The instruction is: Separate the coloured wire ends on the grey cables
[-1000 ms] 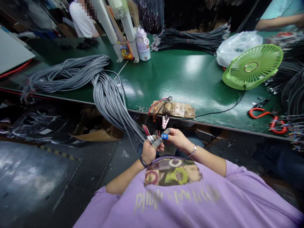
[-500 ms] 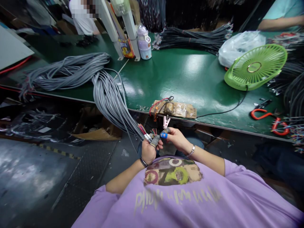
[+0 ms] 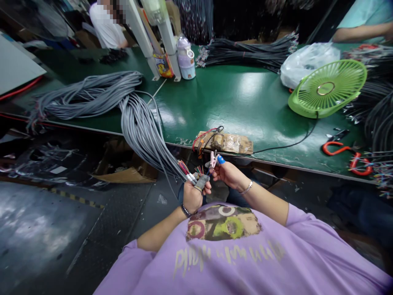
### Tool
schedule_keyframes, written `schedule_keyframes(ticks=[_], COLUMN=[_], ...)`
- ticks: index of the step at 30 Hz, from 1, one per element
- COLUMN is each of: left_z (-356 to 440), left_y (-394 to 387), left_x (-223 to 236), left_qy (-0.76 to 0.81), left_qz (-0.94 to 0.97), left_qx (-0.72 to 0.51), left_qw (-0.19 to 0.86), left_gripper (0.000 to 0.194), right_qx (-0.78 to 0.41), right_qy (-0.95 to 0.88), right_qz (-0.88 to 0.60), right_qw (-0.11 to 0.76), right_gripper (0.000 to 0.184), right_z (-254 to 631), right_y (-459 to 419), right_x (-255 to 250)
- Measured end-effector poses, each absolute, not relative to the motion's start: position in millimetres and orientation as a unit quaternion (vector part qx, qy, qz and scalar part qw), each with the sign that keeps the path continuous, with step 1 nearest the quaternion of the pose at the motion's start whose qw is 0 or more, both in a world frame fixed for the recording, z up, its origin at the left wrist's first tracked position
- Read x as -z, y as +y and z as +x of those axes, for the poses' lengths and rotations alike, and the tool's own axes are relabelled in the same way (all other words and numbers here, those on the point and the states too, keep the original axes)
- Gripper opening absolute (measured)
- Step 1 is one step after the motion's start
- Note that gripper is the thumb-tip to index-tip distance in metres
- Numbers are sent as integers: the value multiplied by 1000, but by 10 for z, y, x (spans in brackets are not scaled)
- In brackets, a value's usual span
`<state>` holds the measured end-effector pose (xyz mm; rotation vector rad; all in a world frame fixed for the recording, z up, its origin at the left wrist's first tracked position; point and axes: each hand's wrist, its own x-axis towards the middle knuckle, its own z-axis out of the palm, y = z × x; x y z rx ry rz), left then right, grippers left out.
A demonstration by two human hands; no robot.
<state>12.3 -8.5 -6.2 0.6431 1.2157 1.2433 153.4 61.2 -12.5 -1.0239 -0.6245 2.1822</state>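
Below the bench edge, my left hand [image 3: 193,196] is closed around the stripped ends of a bundle of grey cables [image 3: 144,127]. A grey wrap covers its thumb. Fine coloured wires [image 3: 199,170] fan out above that thumb, and red and white cable ends stick out to their left. My right hand [image 3: 229,174], with a blue cover on one fingertip, pinches what looks like a thin dark wire beside a pink clip [image 3: 213,159]. The clip stands upright in front of a taped wooden block [image 3: 235,142]. My fingers partly hide the wire's end.
On the green bench [image 3: 245,106] are a green fan [image 3: 327,88], orange-handled cutters [image 3: 336,148], a plastic bag [image 3: 310,61], a lilac bottle [image 3: 186,59] and black cable bundles [image 3: 245,53]. A cardboard box [image 3: 125,172] lies below. Two people are across the bench.
My right hand has shifted slightly and turned, its blue-covered fingertip rising to the right of the pink clip. My left hand still grips the cable ends in nearly the same place.
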Motion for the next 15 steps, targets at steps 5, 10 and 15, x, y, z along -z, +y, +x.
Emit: schedule_keyframes(ticks=[5, 10, 15], left_z=[87, 82, 92], left_y=[-113, -119, -117], left_x=[149, 161, 121], left_qy=[534, 530, 528], left_qz=[320, 330, 320], left_qx=[-526, -509, -513], left_qw=[579, 592, 596], left_gripper=[27, 28, 29], right_qx=[-809, -791, -793], right_qy=[-301, -308, -296], right_qz=[-411, -416, -407], right_qw=[294, 326, 342], right_gripper=[46, 40, 40], right_z=[1533, 1518, 1501], right_y=[477, 423, 422], right_x=[45, 40, 85])
